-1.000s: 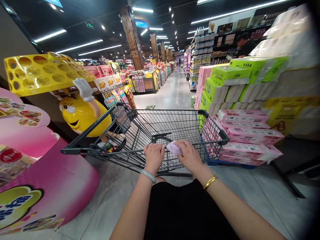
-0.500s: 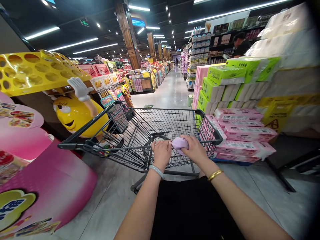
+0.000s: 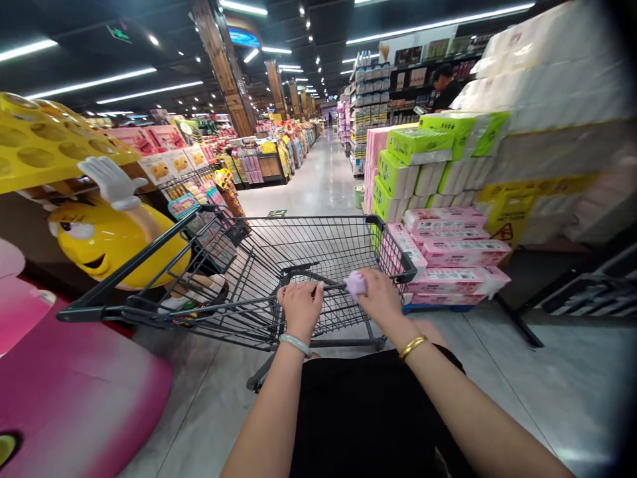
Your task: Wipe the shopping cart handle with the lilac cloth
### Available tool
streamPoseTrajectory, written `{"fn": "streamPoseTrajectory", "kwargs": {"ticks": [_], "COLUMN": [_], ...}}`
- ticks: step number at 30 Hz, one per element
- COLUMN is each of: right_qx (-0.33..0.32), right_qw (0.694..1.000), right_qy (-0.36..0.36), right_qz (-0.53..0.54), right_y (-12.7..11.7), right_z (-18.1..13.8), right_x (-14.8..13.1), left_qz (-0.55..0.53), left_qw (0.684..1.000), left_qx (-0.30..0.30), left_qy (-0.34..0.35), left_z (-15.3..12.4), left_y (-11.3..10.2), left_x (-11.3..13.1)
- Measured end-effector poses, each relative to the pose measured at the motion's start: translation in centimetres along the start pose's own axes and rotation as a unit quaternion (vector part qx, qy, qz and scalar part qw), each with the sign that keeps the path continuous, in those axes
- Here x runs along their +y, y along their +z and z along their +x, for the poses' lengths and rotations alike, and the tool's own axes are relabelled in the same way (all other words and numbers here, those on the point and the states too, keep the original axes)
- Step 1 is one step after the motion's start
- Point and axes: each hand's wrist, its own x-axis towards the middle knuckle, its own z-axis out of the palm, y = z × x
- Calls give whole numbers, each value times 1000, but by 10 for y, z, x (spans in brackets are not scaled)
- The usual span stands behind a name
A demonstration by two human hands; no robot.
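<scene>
A dark wire shopping cart (image 3: 259,252) stands in front of me with nothing in its basket. My left hand (image 3: 300,307) is closed round the cart's handle bar, a pale bracelet on the wrist. My right hand (image 3: 381,299) grips the same bar a little to the right and holds a small lilac cloth (image 3: 355,283) against it; a gold bangle sits on that wrist.
A yellow cartoon candy figure (image 3: 107,239) and a pink display stand (image 3: 74,392) crowd the left. Stacked pink and green tissue packs (image 3: 438,226) line the right. A long shiny aisle (image 3: 318,179) runs ahead. A person in black (image 3: 444,85) stands far right.
The cart and I have moved forward and turned slightly right; the displays on the left slid further left. Both hands stayed on the handle, the cloth now more tucked under my right fingers.
</scene>
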Motion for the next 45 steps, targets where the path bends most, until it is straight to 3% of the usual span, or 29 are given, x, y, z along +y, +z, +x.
{"fn": "streamPoseTrajectory", "kwargs": {"ticks": [3, 7, 10, 13, 17, 21, 25, 30, 40, 45], "right_qx": [-41, -4, 37, 33, 39, 74, 28, 24, -140, -226], "right_qw": [997, 999, 999, 996, 997, 997, 996, 998, 985, 970], "right_qy": [-54, 42, 18, -71, -36, -13, -58, 53, -12, 19], "right_qz": [22, 14, 11, 43, 60, 33, 60, 8, -96, -91], "right_y": [-2, -9, -3, 5, 3, 6, 1, -20, -40, -54], "right_z": [-2, -2, -10, -18, -18, -21, -20, -11, -22, -12], "right_x": [0, 15, 17, 15, 25, 24, 27, 39, -19, -31], "left_qz": [19, 31, 37, -27, -81, -75, -71, -95, -108, -84], "left_qw": [1000, 1000, 998, 998, 993, 994, 995, 992, 992, 994], "left_qx": [7, 7, 42, -4, -46, -38, -33, -31, -28, -26], "left_qy": [9, -1, -17, 50, 66, 68, 65, 70, 65, 58], "left_z": [1, -3, -9, -13, -15, -14, -14, -15, -30, -33], "left_y": [0, -2, 5, 20, 34, 35, 33, 32, 10, -7], "left_x": [-2, 3, 29, 62, 80, 76, 73, 68, 36, 13]}}
